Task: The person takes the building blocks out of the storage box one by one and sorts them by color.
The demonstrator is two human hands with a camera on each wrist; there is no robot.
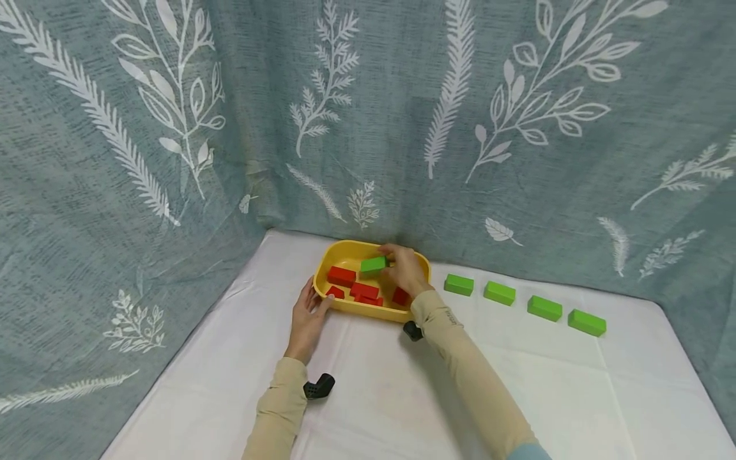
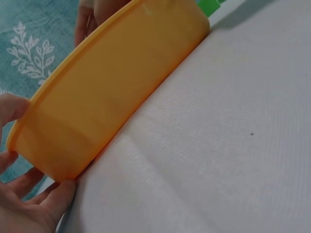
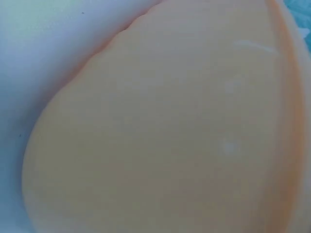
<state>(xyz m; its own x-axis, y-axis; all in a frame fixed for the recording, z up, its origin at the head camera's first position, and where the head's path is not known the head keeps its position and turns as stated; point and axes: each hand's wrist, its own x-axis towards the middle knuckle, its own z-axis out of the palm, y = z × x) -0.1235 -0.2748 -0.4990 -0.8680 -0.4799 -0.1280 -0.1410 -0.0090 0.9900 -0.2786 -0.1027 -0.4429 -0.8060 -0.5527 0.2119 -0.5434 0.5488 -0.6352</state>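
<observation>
A yellow plastic tub stands on the white cloth near the back, with several red blocks inside. My left hand grips its left end; in the left wrist view the thumb and fingers hold the rim and lower wall of the tub. Reaching over the right side, my right hand pinches a green block within the tub's outline; whether the block touches the bottom I cannot tell. The tub's wall fills the right wrist view, hiding that hand's fingers.
Several green blocks, among them one nearest the tub and one at the far end, lie in a spaced row to the right. A patterned blue-green curtain hangs behind the table. Black wrist devices show below both hands.
</observation>
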